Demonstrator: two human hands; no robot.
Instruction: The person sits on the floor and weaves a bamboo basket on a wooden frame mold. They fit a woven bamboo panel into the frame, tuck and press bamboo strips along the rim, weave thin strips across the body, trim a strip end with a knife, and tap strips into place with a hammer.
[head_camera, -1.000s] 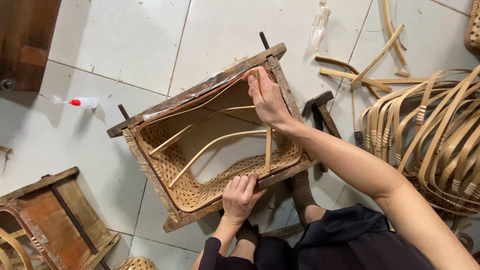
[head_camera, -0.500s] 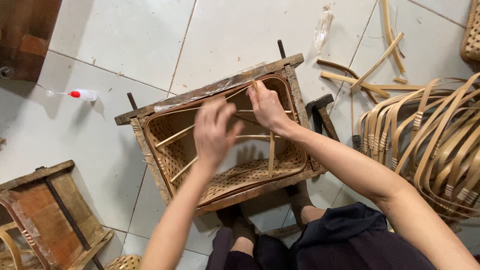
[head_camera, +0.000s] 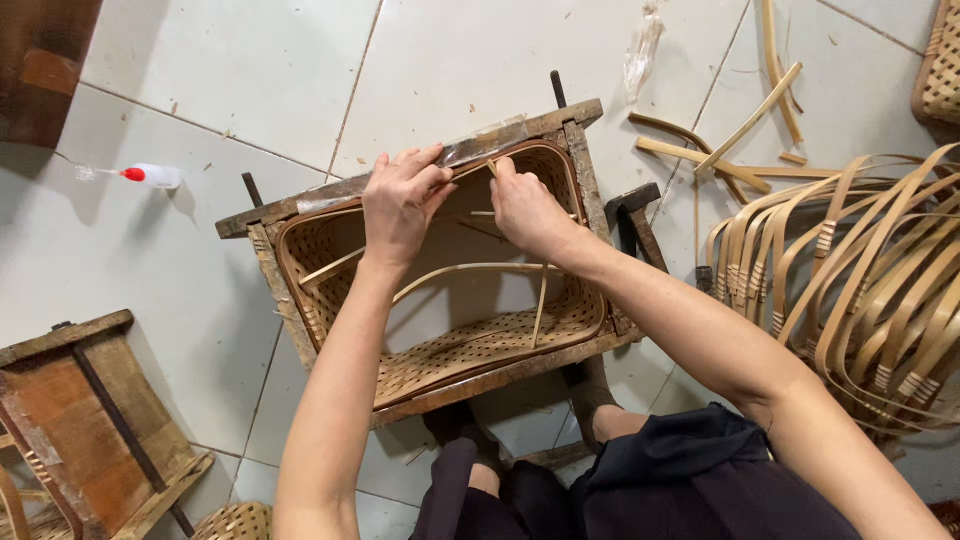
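A small white squeeze bottle (head_camera: 152, 176) with a red cap lies on the tiled floor (head_camera: 230, 70) at the far left, well apart from the work. A crumpled clear plastic wrapper (head_camera: 642, 45) lies on the floor at the far side, beyond the frame.

Both forearms reach away from the person's body, over the near edge of the work, with the hands meeting at its far rim. The left hand (head_camera: 400, 200) is bent at the wrist, its fingers curled over the far bar, thumb and fingertips pressed together on the rim. The right hand (head_camera: 525, 208) sits just beside it, its grip pinching the end of a thin strip (head_camera: 493, 168) at the rim's edge.

The woven basket (head_camera: 480, 345) sits inside a rough wooden frame (head_camera: 290, 310) on the floor, in the middle, just beyond the person's knees. It is rectangular with rounded corners, pale tan, with an open lattice weave on its walls. Several pale slats (head_camera: 470, 270) arch and cross inside it.

To the right lies a pile of bent bamboo hoops (head_camera: 850, 280), with loose sticks (head_camera: 700, 160) farther off. A dark hammer (head_camera: 638, 215) rests beside the frame's right side. A reddish wooden box (head_camera: 80, 400) stands at the near left.
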